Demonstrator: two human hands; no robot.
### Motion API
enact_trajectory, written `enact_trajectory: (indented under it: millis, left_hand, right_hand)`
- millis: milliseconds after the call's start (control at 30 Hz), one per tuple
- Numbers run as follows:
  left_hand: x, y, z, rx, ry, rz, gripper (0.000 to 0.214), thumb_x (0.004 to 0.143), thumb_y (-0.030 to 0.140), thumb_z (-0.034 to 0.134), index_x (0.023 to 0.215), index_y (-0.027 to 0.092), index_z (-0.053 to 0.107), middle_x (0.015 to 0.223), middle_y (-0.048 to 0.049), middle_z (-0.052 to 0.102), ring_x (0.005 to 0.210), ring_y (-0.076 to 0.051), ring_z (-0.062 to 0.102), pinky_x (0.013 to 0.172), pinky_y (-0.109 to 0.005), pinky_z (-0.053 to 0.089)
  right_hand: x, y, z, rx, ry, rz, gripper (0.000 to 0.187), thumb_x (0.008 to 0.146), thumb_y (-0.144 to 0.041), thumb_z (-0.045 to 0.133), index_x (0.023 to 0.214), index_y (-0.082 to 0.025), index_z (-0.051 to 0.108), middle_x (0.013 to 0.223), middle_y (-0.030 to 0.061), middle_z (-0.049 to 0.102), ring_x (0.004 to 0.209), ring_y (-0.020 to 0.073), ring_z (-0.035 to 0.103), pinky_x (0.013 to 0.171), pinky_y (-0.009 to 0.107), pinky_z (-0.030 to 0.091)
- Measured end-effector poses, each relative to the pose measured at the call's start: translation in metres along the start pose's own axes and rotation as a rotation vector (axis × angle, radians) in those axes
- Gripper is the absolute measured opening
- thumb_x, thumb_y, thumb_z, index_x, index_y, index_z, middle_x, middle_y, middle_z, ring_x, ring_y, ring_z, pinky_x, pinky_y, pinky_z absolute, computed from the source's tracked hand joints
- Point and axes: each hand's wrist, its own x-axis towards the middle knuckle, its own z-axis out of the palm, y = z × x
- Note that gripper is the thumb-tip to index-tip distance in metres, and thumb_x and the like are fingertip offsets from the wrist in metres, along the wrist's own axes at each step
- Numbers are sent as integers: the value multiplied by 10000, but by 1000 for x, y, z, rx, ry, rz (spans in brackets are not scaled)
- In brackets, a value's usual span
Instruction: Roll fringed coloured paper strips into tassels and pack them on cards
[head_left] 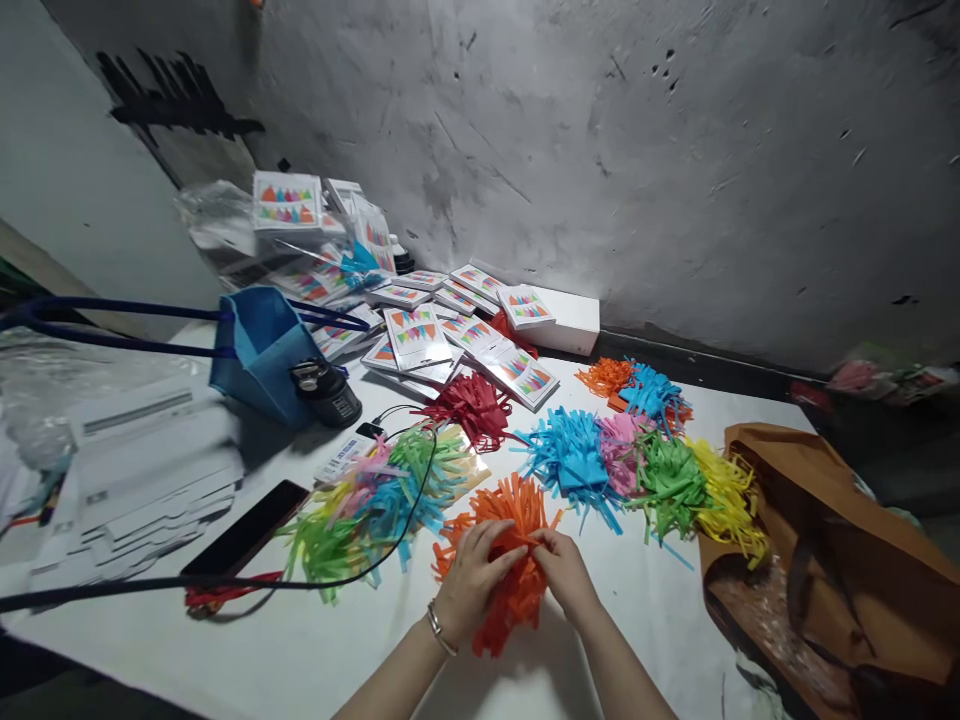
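A bunch of orange fringed paper tassels (519,500) lies on the white table in front of me. My left hand (478,575), with a bracelet at the wrist, rests on the bunch, its fingers curled around part of the fringe. From the other side, my right hand (564,572) pinches the orange paper near the middle. The fingertips of both hands are close together, and some strips are hidden beneath them. Just beyond lie a blue fringed bunch (574,455) and a dark red one (472,408). Mixed pastel tassels (382,490) spread out left of my left hand.
Pink, green (670,472) and yellow tassels (727,495) run rightward to a brown bag (832,540). Printed boxes (420,340) pile up by the wall. A blue bag (259,345), black bottle (326,393), phone (244,530) and stacked papers (150,480) stand left. A black cable (300,582) crosses the front.
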Motion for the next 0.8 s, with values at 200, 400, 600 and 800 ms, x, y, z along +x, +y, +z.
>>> enact_trajectory:
  millis: [200,400,600,800]
  left_hand:
    - [3,3,-17,-38,-52,-17,198,886,145,475,834,221,650,1025,-73,654,1037,-252,531,896,-453,438]
    - [5,-34,-54,-291,38,-436,113,880,253,486,864,220,594,861,-53,666,819,-214,619,725,-342,506]
    - [72,-55,-48,-578,519,-932,261,812,446,574,894,202,530,744,-1,632,691,-193,637,622,-299,531]
    - [178,-75,0,-521,685,-670,274,871,337,449,1075,187,553,1053,-69,638,993,-195,609,924,-371,479]
  right_hand:
    - [-1,15,-1,88,65,70,275,710,-324,454,794,-154,654,756,54,696,691,192,641,605,256,480]
    - [-12,45,-83,-36,474,97,332,678,-430,443,836,-199,621,863,85,703,851,258,635,780,339,475]
    - [-68,111,-148,-298,804,240,279,619,-491,446,685,-269,603,671,96,696,655,313,659,591,387,505]
    - [-39,82,-100,-455,642,-244,424,662,-398,541,1070,-358,652,803,71,722,752,316,688,500,366,509]
